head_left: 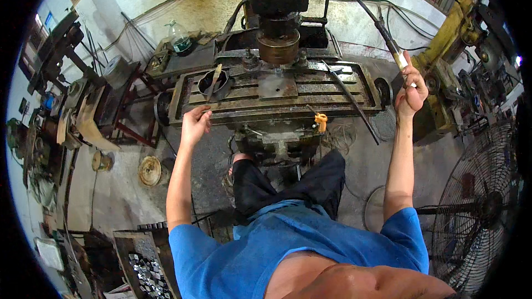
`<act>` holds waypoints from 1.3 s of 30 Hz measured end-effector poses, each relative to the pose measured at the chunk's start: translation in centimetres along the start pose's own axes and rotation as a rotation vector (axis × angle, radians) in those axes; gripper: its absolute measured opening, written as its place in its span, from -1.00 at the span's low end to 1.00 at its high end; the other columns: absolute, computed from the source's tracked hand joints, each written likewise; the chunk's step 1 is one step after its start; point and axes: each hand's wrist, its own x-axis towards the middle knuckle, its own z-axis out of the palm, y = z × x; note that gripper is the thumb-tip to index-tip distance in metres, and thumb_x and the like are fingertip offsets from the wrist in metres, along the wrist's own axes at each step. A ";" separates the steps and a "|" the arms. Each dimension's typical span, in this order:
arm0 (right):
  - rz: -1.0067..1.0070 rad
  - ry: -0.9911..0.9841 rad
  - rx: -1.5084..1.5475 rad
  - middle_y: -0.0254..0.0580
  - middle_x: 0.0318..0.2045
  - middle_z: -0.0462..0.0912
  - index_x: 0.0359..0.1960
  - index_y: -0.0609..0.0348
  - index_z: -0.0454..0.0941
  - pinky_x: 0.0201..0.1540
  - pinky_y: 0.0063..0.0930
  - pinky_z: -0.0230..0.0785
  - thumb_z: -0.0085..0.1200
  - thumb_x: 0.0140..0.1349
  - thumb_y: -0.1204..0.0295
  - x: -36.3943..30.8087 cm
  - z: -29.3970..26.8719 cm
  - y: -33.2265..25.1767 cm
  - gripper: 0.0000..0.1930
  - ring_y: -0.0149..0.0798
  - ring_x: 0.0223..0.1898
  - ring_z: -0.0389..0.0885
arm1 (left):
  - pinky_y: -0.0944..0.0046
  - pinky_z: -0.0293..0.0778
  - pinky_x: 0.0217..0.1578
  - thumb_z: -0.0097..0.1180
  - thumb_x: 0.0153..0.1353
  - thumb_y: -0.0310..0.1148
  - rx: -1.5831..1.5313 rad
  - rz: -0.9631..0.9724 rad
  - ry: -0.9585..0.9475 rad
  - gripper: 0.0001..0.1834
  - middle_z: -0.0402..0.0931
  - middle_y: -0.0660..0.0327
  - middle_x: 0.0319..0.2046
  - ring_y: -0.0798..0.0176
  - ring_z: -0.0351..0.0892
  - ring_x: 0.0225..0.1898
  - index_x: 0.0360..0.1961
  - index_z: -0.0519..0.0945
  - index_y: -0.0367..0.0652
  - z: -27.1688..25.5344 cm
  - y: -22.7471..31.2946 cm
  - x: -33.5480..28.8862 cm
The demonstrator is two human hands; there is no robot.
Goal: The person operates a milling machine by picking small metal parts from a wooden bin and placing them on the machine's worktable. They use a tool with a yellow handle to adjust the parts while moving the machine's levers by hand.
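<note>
My right hand (411, 89) is raised at the right, fingers curled around the pale grip of a long dark lever (382, 26) that slopes down from the machine's head. My left hand (195, 125) hovers by the front left edge of the slotted machine table (233, 108), fingers loosely bent and apart, with nothing visible in them. Nearest to it on the table is a dark round pot (223, 89) with a brush (214, 80) across it. A flat metal block (277, 85) sits mid-table beneath the round brownish cutter head (278, 47). A dark bar (354, 103) lies across the table's right side, overhanging the front.
A yellow fitting (320, 122) sits at the table's front edge. A clear bottle (179, 39) stands behind on the left. A large fan (483, 205) is close on my right. Lower left, a crate (123, 254) holds small metal pieces; a round pail (151, 170) is on the floor.
</note>
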 end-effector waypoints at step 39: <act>0.226 0.040 -0.237 0.06 -0.04 0.47 -0.08 0.41 0.44 0.10 -0.24 0.23 -0.06 0.03 0.43 7.1 -3.1 -2.4 -0.60 -0.10 0.00 0.42 | 0.07 0.45 -0.33 0.13 -0.19 -0.22 0.871 -0.977 0.457 -0.70 0.55 -0.08 -0.51 -0.03 0.58 -0.36 -0.52 0.57 -0.28 -25.1 -18.2 -41.6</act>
